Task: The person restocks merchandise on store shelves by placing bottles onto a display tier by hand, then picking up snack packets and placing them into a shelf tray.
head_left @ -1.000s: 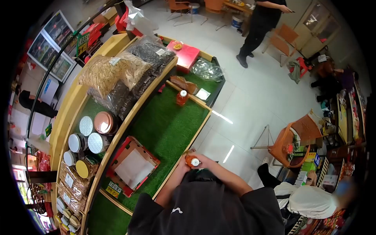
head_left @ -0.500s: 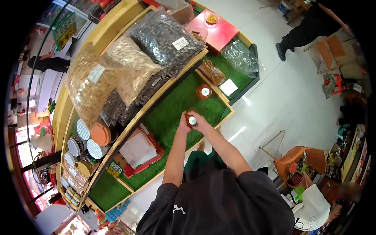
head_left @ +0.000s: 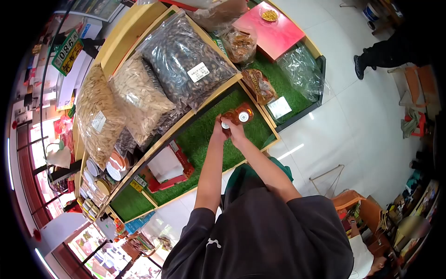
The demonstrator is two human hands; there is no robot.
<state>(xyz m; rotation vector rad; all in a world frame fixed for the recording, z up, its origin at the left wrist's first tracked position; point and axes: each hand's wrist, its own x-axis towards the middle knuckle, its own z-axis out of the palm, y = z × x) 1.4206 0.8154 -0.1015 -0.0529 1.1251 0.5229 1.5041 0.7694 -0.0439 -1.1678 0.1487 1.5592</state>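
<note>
Both your left hand (head_left: 217, 128) and right hand (head_left: 237, 133) have fingers curled around a white-capped bottle (head_left: 226, 124) over the turf-lined worktop (head_left: 197, 143), just beside a second amber bottle (head_left: 244, 113); whether the held one touches that surface, you cannot tell from this angle.

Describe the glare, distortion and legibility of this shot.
Head view: dark curved borders suggest a wide-angle lens; head view: bright streaks reflect off the floor, and the bag of dark goods has shiny highlights; head view: the windows at lower left look washed out; head view: marks on the jars' white caps are too small to read.
</note>
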